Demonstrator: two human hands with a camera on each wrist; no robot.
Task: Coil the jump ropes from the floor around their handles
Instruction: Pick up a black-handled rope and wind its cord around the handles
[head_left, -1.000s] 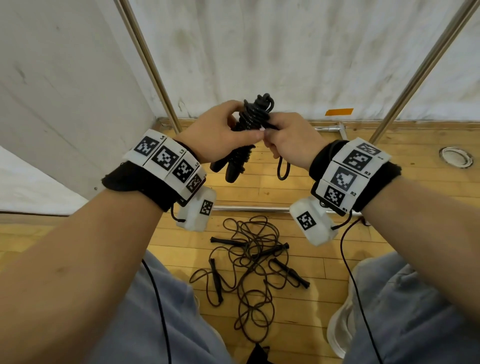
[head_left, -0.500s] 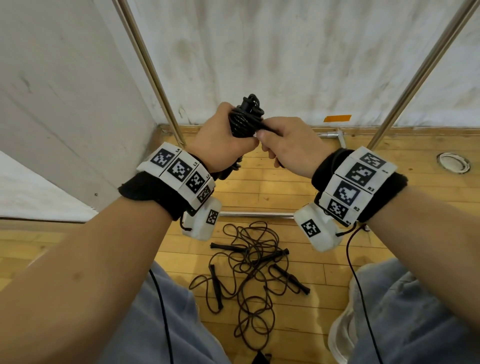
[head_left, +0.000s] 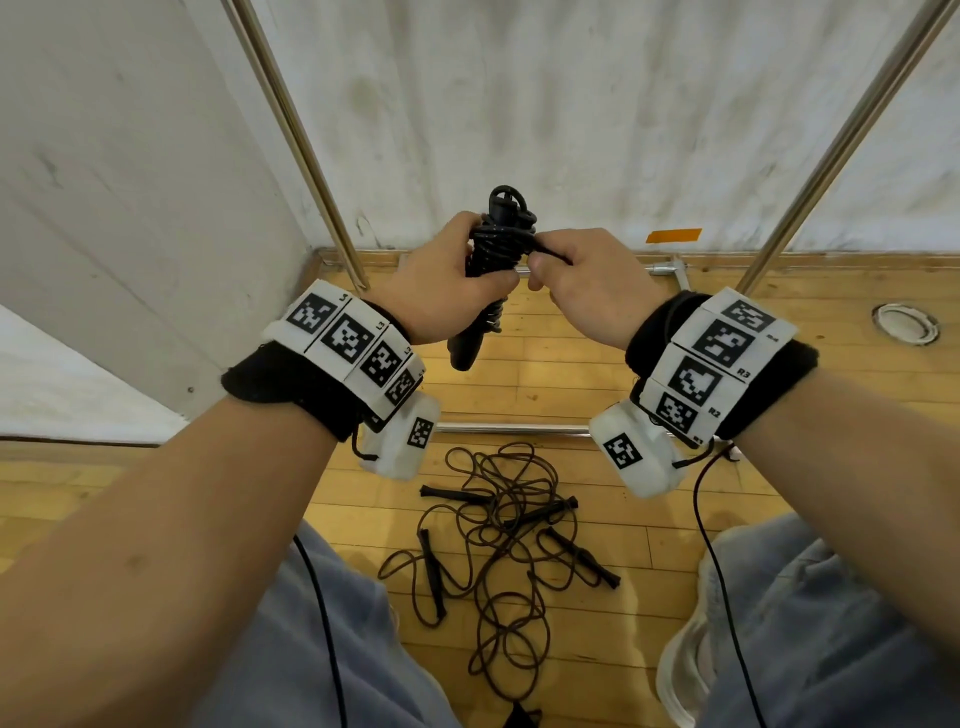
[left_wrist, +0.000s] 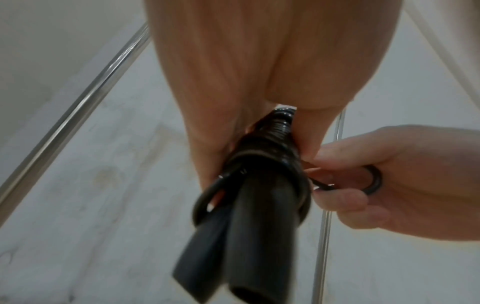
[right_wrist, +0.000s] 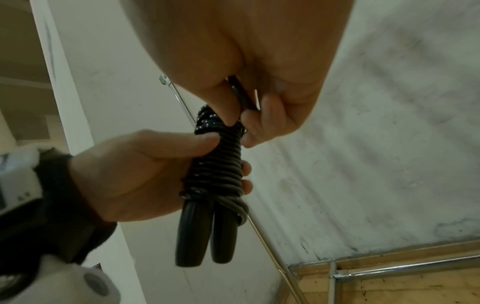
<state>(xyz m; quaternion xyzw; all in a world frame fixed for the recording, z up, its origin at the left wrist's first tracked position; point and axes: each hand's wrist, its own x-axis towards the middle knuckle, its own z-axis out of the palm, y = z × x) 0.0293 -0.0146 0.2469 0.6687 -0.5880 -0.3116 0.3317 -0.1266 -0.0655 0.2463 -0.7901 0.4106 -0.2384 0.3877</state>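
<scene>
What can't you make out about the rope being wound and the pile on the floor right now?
- Free end of the black jump rope bundle: head view, hidden inside the right hand; whether it is tucked is unclear.
- Coils under the left hand: right wrist view, covered by its grip.
- Handle tips: left wrist view, blurred.
- Tangled black ropes on the wooden floor: head view, strands overlap; rope count uncertain.

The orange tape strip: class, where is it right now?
In the head view, the orange tape strip sits low on the back wall, just above the floor, right of the right hand.

left hand (head_left: 441, 280) fist-curled, right hand (head_left: 587, 286) pinching, wrists raised
</scene>
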